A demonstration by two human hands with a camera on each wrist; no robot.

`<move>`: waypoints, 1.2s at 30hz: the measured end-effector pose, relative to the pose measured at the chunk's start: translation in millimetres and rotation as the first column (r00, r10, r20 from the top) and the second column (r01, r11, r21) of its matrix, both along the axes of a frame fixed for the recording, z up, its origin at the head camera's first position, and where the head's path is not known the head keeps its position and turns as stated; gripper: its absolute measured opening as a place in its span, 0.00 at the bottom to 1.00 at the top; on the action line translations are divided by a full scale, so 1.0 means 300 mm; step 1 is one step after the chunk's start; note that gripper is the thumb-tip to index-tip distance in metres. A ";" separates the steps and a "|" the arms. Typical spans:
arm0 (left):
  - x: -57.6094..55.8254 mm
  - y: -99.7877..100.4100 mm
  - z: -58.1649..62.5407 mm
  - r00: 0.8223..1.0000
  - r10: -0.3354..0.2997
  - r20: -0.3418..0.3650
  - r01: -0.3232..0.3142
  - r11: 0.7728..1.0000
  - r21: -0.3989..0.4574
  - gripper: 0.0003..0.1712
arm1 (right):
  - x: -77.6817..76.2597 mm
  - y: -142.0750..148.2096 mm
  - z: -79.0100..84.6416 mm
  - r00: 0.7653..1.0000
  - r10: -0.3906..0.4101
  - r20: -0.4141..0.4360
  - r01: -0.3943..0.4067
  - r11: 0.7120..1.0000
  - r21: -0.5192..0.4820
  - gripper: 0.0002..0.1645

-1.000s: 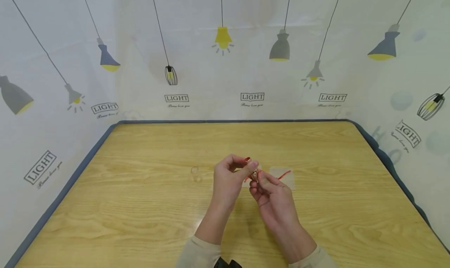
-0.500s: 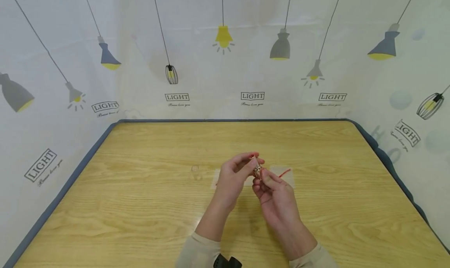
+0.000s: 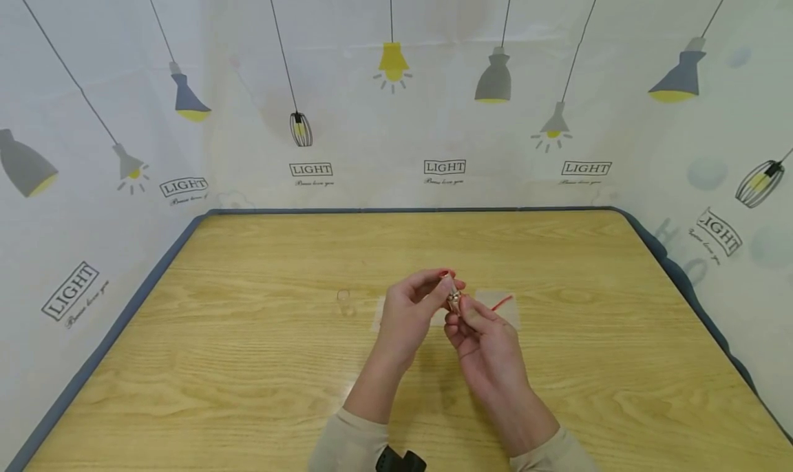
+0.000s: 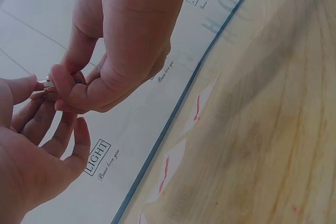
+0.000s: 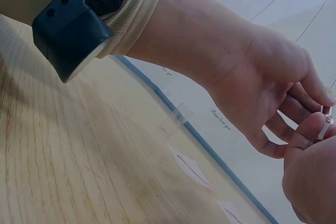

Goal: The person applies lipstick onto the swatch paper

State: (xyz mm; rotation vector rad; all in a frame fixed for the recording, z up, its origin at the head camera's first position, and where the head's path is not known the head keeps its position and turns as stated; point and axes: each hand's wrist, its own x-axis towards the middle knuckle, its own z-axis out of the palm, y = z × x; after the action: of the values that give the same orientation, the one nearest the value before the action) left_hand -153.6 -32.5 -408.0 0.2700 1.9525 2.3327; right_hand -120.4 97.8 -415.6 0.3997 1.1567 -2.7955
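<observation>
A small shiny rose-gold metal piece (image 3: 454,298) with red at its upper end is held above the table, mostly covered by fingers; I cannot tell its exact kind. My left hand (image 3: 405,320) pinches its upper part between thumb and fingers. From the lower right, my right hand (image 3: 489,341) pinches the other end with thumb and forefinger. In the left wrist view, a bit of the bright metal piece (image 4: 47,83) shows between the two hands' fingertips. The right wrist view has the metal piece (image 5: 328,119) at its right edge.
Pale paper pieces with red lines lie beyond the hands, one paper (image 3: 506,312) at right and another paper (image 3: 378,319) partly behind the left hand. A clear see-through container (image 3: 345,305) lies left of them. Printed cloth walls (image 3: 372,135) border the wooden table (image 3: 248,362).
Both hands have shifted slightly right with the metal piece, the left one more. The left paper has come into view beside the left hand. Over the last half second they barely move.
</observation>
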 end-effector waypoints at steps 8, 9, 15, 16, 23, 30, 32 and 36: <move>-0.013 -0.011 0.007 1.000 0.016 0.012 -0.016 0.999 -0.029 0.18 | -0.019 -0.002 -0.001 0.999 0.007 0.033 -0.007 1.000 -0.001 0.17; -0.017 -0.014 0.010 1.000 0.012 0.013 -0.012 0.999 -0.037 0.19 | -0.023 -0.003 0.002 0.999 0.008 0.032 -0.008 1.000 -0.004 0.17; -0.033 -0.036 0.033 0.999 -0.039 0.006 0.040 0.996 -0.075 0.23 | -0.037 0.001 0.024 0.999 0.000 0.039 0.001 1.000 -0.022 0.17; -0.033 -0.039 0.037 0.999 -0.041 0.003 0.041 0.996 -0.079 0.23 | -0.037 0.000 0.028 0.999 0.003 0.038 -0.002 1.000 -0.018 0.16; -0.032 -0.048 0.047 1.000 0.008 -0.010 -0.008 0.999 -0.047 0.19 | -0.033 -0.016 0.052 0.999 0.029 0.025 -0.028 1.000 -0.012 0.17; -0.029 -0.047 0.052 0.999 0.043 0.002 -0.043 0.998 -0.040 0.18 | -0.031 -0.021 0.053 0.999 0.027 0.032 -0.026 1.000 -0.016 0.17; -0.028 -0.049 0.052 0.999 0.041 0.006 -0.040 0.999 -0.036 0.18 | -0.031 -0.022 0.051 0.999 0.028 0.034 -0.028 0.999 -0.016 0.17; -0.027 -0.054 0.046 1.000 0.028 0.007 -0.028 0.999 -0.021 0.17 | -0.029 -0.022 0.047 0.999 0.030 0.036 -0.029 0.999 -0.021 0.16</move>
State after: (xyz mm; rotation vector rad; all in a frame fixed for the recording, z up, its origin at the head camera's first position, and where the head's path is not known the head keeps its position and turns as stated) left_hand -161.8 -48.7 -394.1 0.2336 1.9890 2.3255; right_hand -129.1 91.3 -401.6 0.4258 1.1162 -2.7604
